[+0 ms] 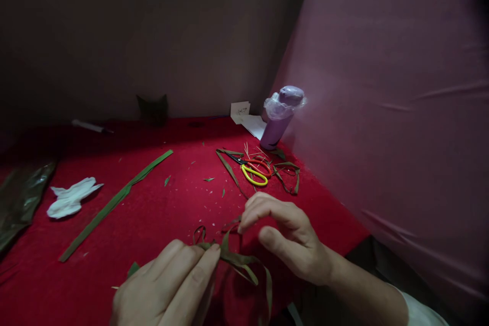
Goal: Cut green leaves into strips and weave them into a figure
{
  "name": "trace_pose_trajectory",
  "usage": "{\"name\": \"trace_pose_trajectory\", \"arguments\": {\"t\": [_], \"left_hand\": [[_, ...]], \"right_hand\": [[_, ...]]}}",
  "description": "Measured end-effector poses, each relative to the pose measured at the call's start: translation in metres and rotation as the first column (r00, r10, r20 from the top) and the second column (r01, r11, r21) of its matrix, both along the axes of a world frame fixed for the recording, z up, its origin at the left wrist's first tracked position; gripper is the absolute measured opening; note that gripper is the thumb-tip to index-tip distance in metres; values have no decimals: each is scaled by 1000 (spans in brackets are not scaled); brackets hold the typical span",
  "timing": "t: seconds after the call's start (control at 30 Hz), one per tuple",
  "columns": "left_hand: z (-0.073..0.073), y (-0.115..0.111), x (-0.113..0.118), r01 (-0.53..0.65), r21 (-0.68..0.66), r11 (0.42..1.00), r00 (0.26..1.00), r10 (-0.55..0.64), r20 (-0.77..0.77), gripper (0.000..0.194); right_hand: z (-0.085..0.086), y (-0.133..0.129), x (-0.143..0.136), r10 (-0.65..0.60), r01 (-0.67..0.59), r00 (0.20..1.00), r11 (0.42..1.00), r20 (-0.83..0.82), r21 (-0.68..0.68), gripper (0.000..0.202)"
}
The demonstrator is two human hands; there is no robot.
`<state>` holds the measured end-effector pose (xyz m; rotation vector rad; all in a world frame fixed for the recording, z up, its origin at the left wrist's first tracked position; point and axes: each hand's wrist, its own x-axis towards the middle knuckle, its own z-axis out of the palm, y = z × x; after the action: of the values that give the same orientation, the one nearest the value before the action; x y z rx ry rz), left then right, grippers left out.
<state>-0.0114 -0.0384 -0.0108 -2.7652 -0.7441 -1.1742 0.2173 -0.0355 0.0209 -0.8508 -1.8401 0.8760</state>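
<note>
My left hand (171,285) is closed at the front of the table, thumb and fingers pinched on a bundle of narrow green leaf strips (237,260). Loose ends of the strips curl up and hang down to the right. My right hand (286,237) is just right of the bundle, its thumb apart from its bent fingers. One thin strip passes by its fingertips, but no grip on it shows. Beyond my hands lie scissors (255,172) with one red and one yellow handle loop, among dried leaf strips (292,168).
A long green leaf strip (114,201) lies diagonally, right of a crumpled white tissue (72,198) and plastic bag (23,198). Toothpicks (254,152) lie near a purple cup (275,127) wrapped in plastic. White papers (252,125) and a white pen-like object (89,126) are farther back.
</note>
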Motion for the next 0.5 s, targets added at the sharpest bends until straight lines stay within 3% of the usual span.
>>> {"name": "trace_pose_trajectory", "arguments": {"t": [0.1, 0.23, 0.4, 0.5], "left_hand": [[-1, 1, 0, -7, -12, 1000, 1000, 7, 15, 31], [-4, 1, 0, -17, -2, 1000, 1000, 17, -8, 32], [-6, 0, -1, -17, -14, 1000, 1000, 17, -4, 35], [-5, -1, -1, -20, -10, 1000, 1000, 20, -5, 36]], "right_hand": [[10, -10, 6, -27, 12, 990, 994, 138, 108, 30], [17, -28, 3, -187, 111, 928, 965, 323, 239, 25], [11, -36, -3, -157, 113, 956, 977, 249, 180, 27], [9, -32, -4, -119, 123, 978, 992, 173, -15, 20]]}}
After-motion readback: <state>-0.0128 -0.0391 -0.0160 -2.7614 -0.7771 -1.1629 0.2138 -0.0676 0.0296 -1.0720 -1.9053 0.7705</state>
